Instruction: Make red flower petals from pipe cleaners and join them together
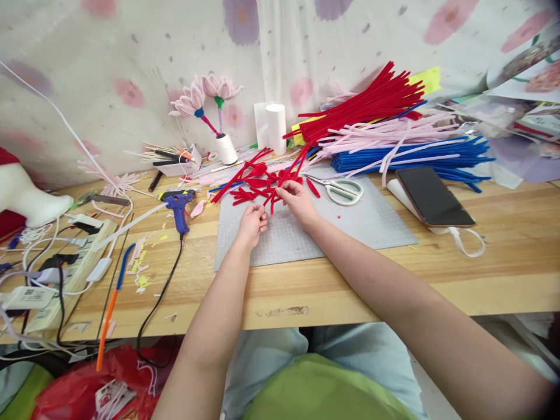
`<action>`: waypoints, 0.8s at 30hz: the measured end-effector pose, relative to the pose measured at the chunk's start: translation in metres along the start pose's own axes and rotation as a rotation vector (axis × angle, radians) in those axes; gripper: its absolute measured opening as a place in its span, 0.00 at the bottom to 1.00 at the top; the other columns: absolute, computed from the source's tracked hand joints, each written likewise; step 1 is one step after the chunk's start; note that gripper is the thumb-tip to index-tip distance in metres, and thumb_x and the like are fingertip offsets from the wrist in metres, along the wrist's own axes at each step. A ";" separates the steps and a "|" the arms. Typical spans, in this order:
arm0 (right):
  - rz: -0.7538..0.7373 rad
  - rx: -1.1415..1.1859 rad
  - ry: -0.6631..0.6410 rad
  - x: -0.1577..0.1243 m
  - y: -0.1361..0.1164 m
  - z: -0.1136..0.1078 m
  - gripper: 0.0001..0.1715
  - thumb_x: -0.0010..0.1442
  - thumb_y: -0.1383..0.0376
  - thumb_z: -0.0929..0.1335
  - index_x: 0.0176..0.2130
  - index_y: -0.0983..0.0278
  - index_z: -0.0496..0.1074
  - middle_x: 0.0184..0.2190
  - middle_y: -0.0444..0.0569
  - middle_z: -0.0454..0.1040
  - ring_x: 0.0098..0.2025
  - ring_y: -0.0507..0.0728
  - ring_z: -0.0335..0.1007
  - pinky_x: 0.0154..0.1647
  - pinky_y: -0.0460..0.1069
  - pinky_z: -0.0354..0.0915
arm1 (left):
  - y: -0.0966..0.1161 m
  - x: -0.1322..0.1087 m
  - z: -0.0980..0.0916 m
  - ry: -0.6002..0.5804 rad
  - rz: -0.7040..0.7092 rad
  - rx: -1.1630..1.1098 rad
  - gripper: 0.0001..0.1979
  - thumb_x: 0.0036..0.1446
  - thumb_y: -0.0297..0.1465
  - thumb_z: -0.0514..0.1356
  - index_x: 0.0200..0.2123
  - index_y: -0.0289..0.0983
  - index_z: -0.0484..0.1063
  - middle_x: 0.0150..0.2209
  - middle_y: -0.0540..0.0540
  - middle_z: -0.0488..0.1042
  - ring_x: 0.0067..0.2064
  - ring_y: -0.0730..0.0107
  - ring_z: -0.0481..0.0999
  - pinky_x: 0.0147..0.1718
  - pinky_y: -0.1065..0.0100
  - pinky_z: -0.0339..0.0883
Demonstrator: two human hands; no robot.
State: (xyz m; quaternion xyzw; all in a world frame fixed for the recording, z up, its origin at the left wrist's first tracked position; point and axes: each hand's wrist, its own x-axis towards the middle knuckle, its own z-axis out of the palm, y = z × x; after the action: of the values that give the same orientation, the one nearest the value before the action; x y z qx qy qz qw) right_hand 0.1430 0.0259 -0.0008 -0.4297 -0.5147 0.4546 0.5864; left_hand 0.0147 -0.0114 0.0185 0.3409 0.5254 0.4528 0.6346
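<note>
On the pale wooden surface [284, 286] lies a grey gridded cutting mat [376, 221], with a heap of red fuzzy pieces [258, 181] beyond both hands; the right hand [298, 203] and slightly nearer-to-body left hand [254, 224] appear to pinch a thin red fuzzy stem [267, 200] between them, slanting away rightward.

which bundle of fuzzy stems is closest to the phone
The blue bundle, lying just behind the phone; the pink bundle and the red bundle lie farther back.

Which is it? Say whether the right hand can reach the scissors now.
Probably yes: the scissors lie close beside the right hand, handles uncovered, though it seems to pinch a red strip.
</note>
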 end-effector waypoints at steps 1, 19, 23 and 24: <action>-0.006 0.003 0.027 0.001 0.000 -0.001 0.15 0.48 0.56 0.67 0.25 0.63 0.60 0.23 0.41 0.60 0.23 0.47 0.54 0.23 0.45 0.54 | 0.001 -0.001 -0.001 -0.024 -0.009 -0.005 0.08 0.54 0.28 0.54 0.27 0.38 0.54 0.16 0.59 0.55 0.13 0.86 0.49 0.12 0.80 0.39; 0.046 0.137 -0.072 -0.001 -0.002 -0.004 0.15 0.45 0.58 0.70 0.23 0.64 0.63 0.20 0.38 0.60 0.20 0.45 0.51 0.20 0.44 0.50 | 0.005 -0.007 0.000 -0.168 -0.090 -0.055 0.02 0.55 0.22 0.53 0.30 0.33 0.62 0.22 0.51 0.69 0.17 0.84 0.64 0.12 0.82 0.58; 0.108 0.264 -0.020 0.002 0.001 -0.007 0.14 0.43 0.60 0.71 0.23 0.64 0.62 0.19 0.38 0.60 0.19 0.45 0.49 0.18 0.43 0.47 | 0.013 -0.009 -0.006 -0.319 -0.361 -0.316 0.09 0.60 0.23 0.47 0.28 0.31 0.63 0.19 0.53 0.64 0.14 0.89 0.59 0.11 0.87 0.55; 0.122 0.287 -0.012 0.003 0.001 -0.007 0.14 0.43 0.61 0.71 0.22 0.64 0.62 0.19 0.38 0.60 0.19 0.45 0.49 0.18 0.43 0.47 | 0.014 -0.009 -0.007 -0.344 -0.412 -0.367 0.11 0.60 0.23 0.45 0.28 0.30 0.63 0.19 0.53 0.63 0.14 0.90 0.58 0.11 0.88 0.55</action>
State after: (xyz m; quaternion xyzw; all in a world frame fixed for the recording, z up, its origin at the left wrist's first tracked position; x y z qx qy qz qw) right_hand 0.1504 0.0283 -0.0016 -0.3692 -0.4208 0.5608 0.6100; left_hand 0.0045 -0.0152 0.0330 0.1789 0.3779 0.3376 0.8433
